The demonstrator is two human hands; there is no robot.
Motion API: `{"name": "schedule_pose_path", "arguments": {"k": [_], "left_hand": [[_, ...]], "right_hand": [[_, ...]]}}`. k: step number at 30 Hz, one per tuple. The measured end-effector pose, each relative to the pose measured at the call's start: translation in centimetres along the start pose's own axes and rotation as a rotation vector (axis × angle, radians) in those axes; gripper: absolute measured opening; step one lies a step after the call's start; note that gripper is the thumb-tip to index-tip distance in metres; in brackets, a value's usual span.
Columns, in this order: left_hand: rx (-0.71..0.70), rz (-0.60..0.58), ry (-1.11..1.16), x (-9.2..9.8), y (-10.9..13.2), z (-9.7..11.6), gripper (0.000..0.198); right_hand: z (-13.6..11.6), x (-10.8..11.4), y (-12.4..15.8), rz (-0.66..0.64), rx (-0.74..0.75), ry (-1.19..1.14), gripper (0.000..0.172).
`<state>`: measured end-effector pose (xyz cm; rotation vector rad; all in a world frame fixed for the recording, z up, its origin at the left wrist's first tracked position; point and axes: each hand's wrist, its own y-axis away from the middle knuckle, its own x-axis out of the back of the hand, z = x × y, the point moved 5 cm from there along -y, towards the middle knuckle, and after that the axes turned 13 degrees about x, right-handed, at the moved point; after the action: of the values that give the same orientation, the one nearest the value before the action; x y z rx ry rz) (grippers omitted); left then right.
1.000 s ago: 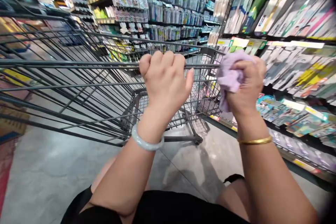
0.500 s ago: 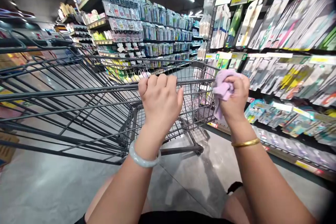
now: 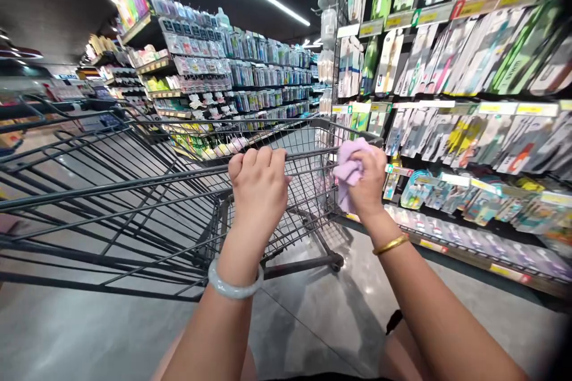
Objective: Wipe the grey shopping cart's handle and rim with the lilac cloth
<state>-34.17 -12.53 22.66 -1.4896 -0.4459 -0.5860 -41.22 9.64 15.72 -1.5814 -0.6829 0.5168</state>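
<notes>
My left hand [image 3: 259,190] is closed in a fist round the top rail of a dark wire shopping cart [image 3: 134,190]. A pale jade bangle sits on that wrist. My right hand [image 3: 369,181] is closed on a lilac cloth [image 3: 348,169], pressing it against the cart's rail near its right corner. A gold bangle is on the right wrist. The cart's basket holds nothing that I can see.
A shelf of hanging packaged goods [image 3: 469,131] runs close along the right. More stocked shelves [image 3: 232,71] stand ahead at the aisle's far side. Grey polished floor [image 3: 313,321] lies under the cart and between the shelves.
Both hands have stayed on the rail while the view tilted up and pulled back. The hands now look smaller and lower, and more of the shelves and ceiling shows.
</notes>
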Motion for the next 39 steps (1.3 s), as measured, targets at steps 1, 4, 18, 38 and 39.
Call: {"name": "schedule_pose_path", "arguments": {"k": [1, 4, 18, 38, 39], "left_hand": [[0.004, 0.001, -0.003, -0.1, 0.0, 0.0, 0.036], [0.012, 0.019, -0.004, -0.2, -0.1, 0.0, 0.031], [-0.009, 0.095, -0.021, 0.5, 0.1, 0.3, 0.034], [0.054, 0.201, -0.019, 0.3, -0.2, 0.6, 0.032], [0.052, 0.208, -0.018, 0.3, -0.2, 0.5, 0.032]], "right_hand": [[1.0, 0.5, 0.1, 0.055, -0.100, 0.045, 0.018], [-0.7, 0.4, 0.9, 0.038, -0.211, 0.069, 0.020], [-0.7, -0.2, 4.6, -0.051, -0.217, 0.049, 0.028], [-10.5, -1.9, 4.7, -0.382, 0.306, -0.045, 0.016], [-10.9, -2.0, 4.8, -0.413, 0.360, -0.059, 0.016]]}}
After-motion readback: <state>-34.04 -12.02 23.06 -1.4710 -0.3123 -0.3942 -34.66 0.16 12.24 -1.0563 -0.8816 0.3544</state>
